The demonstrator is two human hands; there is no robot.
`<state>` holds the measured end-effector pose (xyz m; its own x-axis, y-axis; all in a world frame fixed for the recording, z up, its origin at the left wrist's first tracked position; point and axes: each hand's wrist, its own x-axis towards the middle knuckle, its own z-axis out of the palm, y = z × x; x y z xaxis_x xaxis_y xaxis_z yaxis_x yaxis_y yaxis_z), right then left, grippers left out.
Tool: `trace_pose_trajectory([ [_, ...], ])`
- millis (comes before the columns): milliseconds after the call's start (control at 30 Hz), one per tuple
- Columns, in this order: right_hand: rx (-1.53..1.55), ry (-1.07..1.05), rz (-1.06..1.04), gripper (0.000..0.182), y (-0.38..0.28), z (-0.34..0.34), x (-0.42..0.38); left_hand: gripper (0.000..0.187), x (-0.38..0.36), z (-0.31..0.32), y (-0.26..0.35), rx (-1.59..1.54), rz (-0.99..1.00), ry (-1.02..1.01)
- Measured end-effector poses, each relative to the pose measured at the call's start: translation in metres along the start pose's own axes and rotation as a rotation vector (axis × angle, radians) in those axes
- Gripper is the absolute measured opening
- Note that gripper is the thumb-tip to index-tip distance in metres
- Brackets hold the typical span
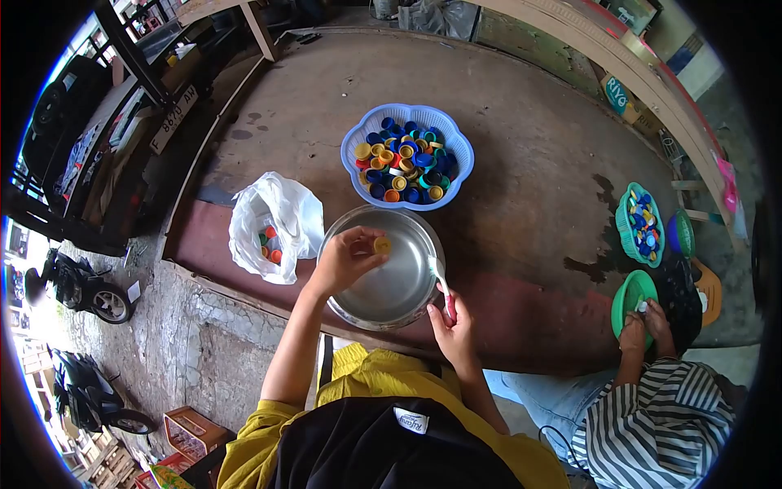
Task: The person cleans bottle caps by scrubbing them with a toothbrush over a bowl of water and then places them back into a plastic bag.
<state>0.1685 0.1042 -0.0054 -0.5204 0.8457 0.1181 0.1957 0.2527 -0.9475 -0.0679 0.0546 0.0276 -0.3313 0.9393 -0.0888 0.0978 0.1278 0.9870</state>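
Over the left part of a steel bowl (383,314), my left hand (350,259) pinches a yellow bottle cap (382,245). My right hand (456,328), at the bowl's right rim, is closed on a brush (441,281) with a red and white handle; its head lies over the rim. Beyond the bowl stands a blue-violet basket (462,155) full of blue, yellow, orange and green caps. To the left, a white plastic bag (297,213) lies open with a few red and green caps inside.
At the right, a person in a striped shirt (664,416) holds something small over a green bowl (621,297). A turquoise basket (626,236) of caps stands beyond it. Wooden beams (652,73) edge the brown table (521,122). Motorbikes (94,297) stand on the ground at left.
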Motion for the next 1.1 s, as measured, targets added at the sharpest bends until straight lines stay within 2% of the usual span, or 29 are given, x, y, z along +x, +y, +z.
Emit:
trace_pose_trajectory([
  [233,0.055,-0.002,-0.018,0.029,-0.001,0.002,0.000,0.034,-0.006,0.011,0.005,-0.025,0.069,0.006],
  [333,0.092,-0.021,-0.009,0.032,-0.001,0.003,-0.003,0.035,-0.010,0.019,0.001,0.196,0.151,0.017],
  [433,0.089,-0.020,-0.005,0.032,-0.002,0.002,-0.003,0.034,-0.013,0.025,-0.020,0.532,0.148,-0.074],
  [567,0.077,-0.011,-0.020,0.030,0.001,0.001,-0.003,0.024,-0.004,0.022,-0.028,0.759,0.324,0.016],
  [600,0.060,-0.007,-0.029,0.029,-0.001,-0.001,-0.003,0.021,0.000,0.016,-0.011,0.743,0.323,-0.024],
  [733,0.052,-0.018,0.002,0.029,-0.010,-0.006,-0.001,0.014,0.001,0.011,0.044,0.651,0.475,0.086],
  [833,0.110,-0.007,0.008,0.029,-0.008,-0.005,-0.004,0.015,-0.004,0.018,0.022,0.547,0.352,0.069],
  [867,0.118,-0.011,0.007,0.029,-0.007,-0.005,-0.004,0.014,-0.002,0.020,-0.008,0.620,0.395,0.039],
  [933,0.122,-0.025,0.015,0.030,-0.003,-0.006,-0.003,0.014,-0.008,0.029,-0.028,0.496,0.363,0.030],
  [1100,0.090,-0.048,0.022,0.032,-0.005,-0.004,-0.005,0.015,-0.020,0.034,-0.035,0.403,0.212,-0.014],
])
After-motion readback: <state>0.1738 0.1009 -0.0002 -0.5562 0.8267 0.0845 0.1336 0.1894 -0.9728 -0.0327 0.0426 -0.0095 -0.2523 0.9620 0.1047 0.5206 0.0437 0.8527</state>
